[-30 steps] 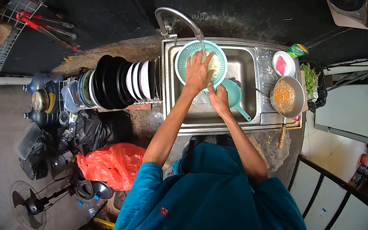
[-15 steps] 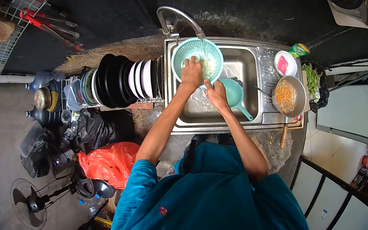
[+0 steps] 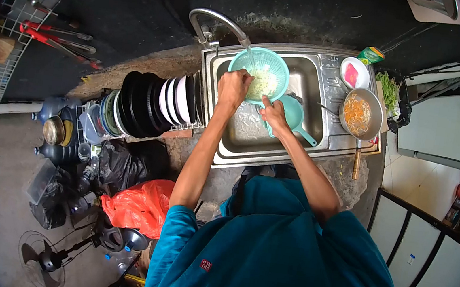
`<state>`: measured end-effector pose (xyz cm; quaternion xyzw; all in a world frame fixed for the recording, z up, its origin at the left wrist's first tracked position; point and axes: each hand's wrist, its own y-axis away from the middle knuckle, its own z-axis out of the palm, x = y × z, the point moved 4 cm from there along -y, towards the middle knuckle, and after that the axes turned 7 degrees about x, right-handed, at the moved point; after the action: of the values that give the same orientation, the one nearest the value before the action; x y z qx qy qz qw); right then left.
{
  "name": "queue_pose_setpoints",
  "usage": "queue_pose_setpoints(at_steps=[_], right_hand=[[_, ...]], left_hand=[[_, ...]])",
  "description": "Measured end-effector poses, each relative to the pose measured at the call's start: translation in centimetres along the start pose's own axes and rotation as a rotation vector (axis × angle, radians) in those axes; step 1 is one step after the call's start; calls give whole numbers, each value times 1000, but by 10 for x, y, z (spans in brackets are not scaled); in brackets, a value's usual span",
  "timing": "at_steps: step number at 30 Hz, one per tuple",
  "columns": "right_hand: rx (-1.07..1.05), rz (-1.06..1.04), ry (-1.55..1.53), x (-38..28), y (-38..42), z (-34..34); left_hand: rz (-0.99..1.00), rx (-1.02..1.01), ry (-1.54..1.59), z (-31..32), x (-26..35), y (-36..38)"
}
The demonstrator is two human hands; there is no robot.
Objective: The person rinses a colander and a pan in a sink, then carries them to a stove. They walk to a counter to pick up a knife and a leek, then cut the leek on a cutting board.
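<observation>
A mint-green colander [image 3: 279, 69] is tilted over the sink [image 3: 314, 76], with pale, fine shredded food [image 3: 262, 84] in it. My right hand [image 3: 275, 116] is closed around the colander's handle at its near side. At the colander's left rim, my left hand [image 3: 232, 90] has its fingers curled together; what they hold, if anything, is hidden. The faucet [image 3: 223, 18] arches over the colander, its spout above the far left rim. Under and right of the colander lies a second mint-green vessel with a handle [image 3: 293, 114], partly covered by it.
On the drainboard stand a pan [image 3: 382, 114] of orange and pale strips and a white bowl [image 3: 346, 66] with a pink item. Greens [image 3: 388, 92] lie beyond. Left of the sink, plates [image 3: 148, 101] fill a rack. A red plastic bag [image 3: 138, 204] sits below.
My left hand has come out of the food to the colander's left rim, its fingers curling. The colander has shifted right and tilted, with my right hand moving slightly right.
</observation>
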<state>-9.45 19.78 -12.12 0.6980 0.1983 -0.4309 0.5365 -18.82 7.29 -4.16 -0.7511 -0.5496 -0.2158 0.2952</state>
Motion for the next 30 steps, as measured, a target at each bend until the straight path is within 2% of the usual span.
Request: queue_pose_setpoints(at_steps=[2,4,8,10,13,15,18,20,22,24,25,27,28,29,30], right_hand=[[-38,37,-15,-5,7,-3],[-69,73,-22,-3,6,-6],[-38,59,-116,-1,1,-11],[-44,47,-153,-7,-2,-14],[-10,66,-126,-5,-3,-8],[-55,71,-96,-3,-10,-8],[-6,25,-182,-1,-16,-3],[-60,11,31,-10,4,0],[-43,18,2,-12,9,1],[0,14,-33,-12,9,1],[6,11,-42,-10,4,0],[-97,-5,-111,-4,-4,-4],[-92,-3,-115,-8,1,-4],[-67,30,-131,-11,6,-3],[-41,64,-148,-14,11,0]], left_hand=[[44,21,40,-3,-2,-3],[109,151,188,-12,0,-5],[14,249,254,-31,2,3],[-7,385,310,-38,1,7],[-60,398,306,-36,-5,10],[-15,404,339,-25,-11,8],[8,279,288,-7,-11,6],[54,152,251,10,-10,-3],[83,109,216,12,-1,-13],[-126,-152,8,18,1,-18],[-116,-156,6,19,-3,-17],[379,126,-133,11,7,-8],[168,-115,-125,15,4,-11],[176,-120,-126,17,2,-10],[230,17,-107,14,1,-7]])
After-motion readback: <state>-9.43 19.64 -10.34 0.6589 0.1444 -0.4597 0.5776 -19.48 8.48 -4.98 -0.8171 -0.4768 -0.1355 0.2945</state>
